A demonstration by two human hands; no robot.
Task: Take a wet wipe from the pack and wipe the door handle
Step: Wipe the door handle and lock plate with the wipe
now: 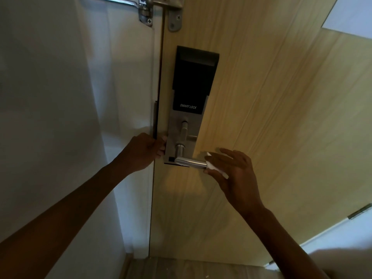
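Note:
A silver lever door handle (190, 162) sticks out to the right from a metal lock plate (181, 135) on a light wooden door (261, 107). My right hand (233, 172) holds a white wet wipe (215, 168) against the free end of the handle, fingers partly spread. My left hand (144, 151) grips the door's edge beside the lock plate, fingers curled around it. The wipe pack is not in view.
A black smart lock panel (192, 79) sits above the handle. A white wall (60, 97) lies left of the door edge. Metal latch hardware (161, 11) is mounted at the top. A hinge (359, 212) shows at the right. Wood-look floor (181, 267) runs below.

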